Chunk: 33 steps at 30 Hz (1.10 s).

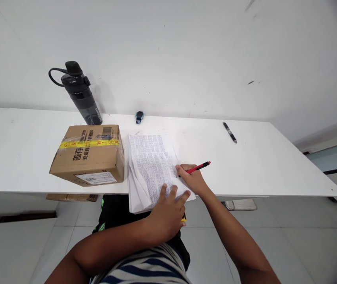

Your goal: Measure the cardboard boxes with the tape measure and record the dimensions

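A stack of white paper sheets [149,157] covered in dense small writing lies at the front edge of the white table and overhangs it a little. My left hand [170,211] rests with spread fingers on the lower part of the sheets. In my right hand [192,179] is a red and black pen [198,167], gripped near its tip, which points down at the right side of the paper. The tip itself is mostly hidden by my fingers. A small yellow and black thing [184,217] shows partly beneath my left hand.
Left of the paper stands a taped cardboard box [93,156]. Behind it a dark water bottle [82,96] stands by the wall. A small wristwatch [139,116] lies at the back of the table [263,165], and a black pen [230,132] lies further right.
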Each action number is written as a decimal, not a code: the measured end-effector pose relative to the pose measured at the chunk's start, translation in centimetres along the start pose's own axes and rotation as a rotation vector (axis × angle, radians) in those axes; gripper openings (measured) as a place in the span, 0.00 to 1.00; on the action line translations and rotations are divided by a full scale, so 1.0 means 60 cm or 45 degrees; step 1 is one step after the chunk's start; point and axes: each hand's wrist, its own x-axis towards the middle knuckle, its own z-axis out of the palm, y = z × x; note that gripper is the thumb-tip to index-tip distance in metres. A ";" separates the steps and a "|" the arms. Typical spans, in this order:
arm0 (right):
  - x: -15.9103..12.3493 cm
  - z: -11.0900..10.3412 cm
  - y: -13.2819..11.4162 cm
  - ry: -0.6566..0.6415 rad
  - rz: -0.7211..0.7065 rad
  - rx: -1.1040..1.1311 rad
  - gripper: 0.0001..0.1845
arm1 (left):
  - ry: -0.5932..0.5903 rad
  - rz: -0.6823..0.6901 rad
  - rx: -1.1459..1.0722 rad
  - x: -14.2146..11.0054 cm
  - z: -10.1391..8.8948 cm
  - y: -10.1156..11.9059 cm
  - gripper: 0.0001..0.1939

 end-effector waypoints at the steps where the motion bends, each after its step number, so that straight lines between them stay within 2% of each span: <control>1: 0.000 0.000 0.000 0.009 0.006 0.004 0.22 | -0.003 0.000 -0.002 0.000 0.000 0.000 0.25; 7: 0.000 -0.002 0.000 0.045 0.003 -0.053 0.24 | 0.029 -0.002 -0.013 0.001 0.001 0.001 0.23; 9: 0.002 0.000 0.001 0.182 -0.005 -0.098 0.23 | 0.063 -0.010 -0.044 -0.002 -0.005 0.002 0.24; 11: 0.006 0.005 0.005 0.337 -0.089 -0.181 0.21 | 0.128 0.009 -0.093 -0.010 -0.014 0.003 0.26; 13: 0.011 0.013 0.013 0.394 -0.200 -0.308 0.20 | 0.243 0.078 -0.132 -0.022 -0.024 0.005 0.27; 16: 0.020 0.021 0.022 0.277 -0.228 -0.477 0.27 | 0.478 0.191 -0.139 -0.045 -0.034 0.004 0.28; 18: 0.020 0.018 0.016 0.221 -0.246 -0.487 0.30 | 0.622 0.247 -0.120 -0.062 -0.041 -0.002 0.26; 21: 0.006 0.002 -0.016 0.255 -0.283 -0.339 0.28 | 0.813 0.260 -0.097 -0.097 -0.063 -0.021 0.18; 22: -0.003 -0.003 -0.029 0.179 -0.298 -0.228 0.27 | 0.869 0.241 -0.107 -0.112 -0.074 -0.029 0.17; 23: -0.013 -0.004 -0.042 0.002 -0.321 -0.082 0.28 | 0.913 0.216 -0.141 -0.128 -0.088 -0.037 0.18; 25: -0.036 0.003 -0.066 -0.492 -0.387 0.263 0.40 | 0.996 0.210 -0.281 -0.161 -0.120 -0.053 0.22; 27: -0.057 0.028 -0.087 -0.784 -0.383 0.509 0.55 | 1.118 0.249 -0.501 -0.187 -0.150 -0.066 0.23; 28: -0.066 0.045 -0.099 -0.850 -0.357 0.559 0.59 | 1.198 0.269 -0.597 -0.196 -0.162 -0.071 0.24; 30: -0.077 0.080 -0.132 -0.895 -0.304 0.529 0.59 | 1.358 0.276 -0.688 -0.209 -0.181 -0.081 0.26; 33: -0.077 0.120 -0.201 -0.837 -0.332 0.437 0.54 | 1.475 0.178 -0.701 -0.228 -0.195 -0.096 0.30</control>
